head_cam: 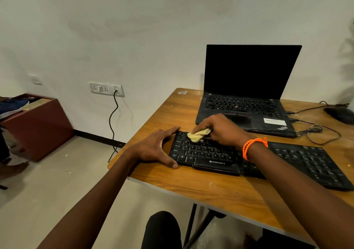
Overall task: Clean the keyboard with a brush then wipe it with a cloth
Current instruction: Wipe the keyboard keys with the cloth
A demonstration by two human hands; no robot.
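Note:
A black keyboard lies across the wooden table, running from the left edge toward the right. My right hand grips a small yellow cloth and presses it on the keys at the keyboard's upper left corner. My left hand clasps the keyboard's left end, with the fingers along the far corner and the thumb at the near corner. No brush is in view.
An open black laptop stands just behind the keyboard. A black mouse and loose cables lie at the right. A cable hangs from a wall socket at the left. A brown box sits on the floor.

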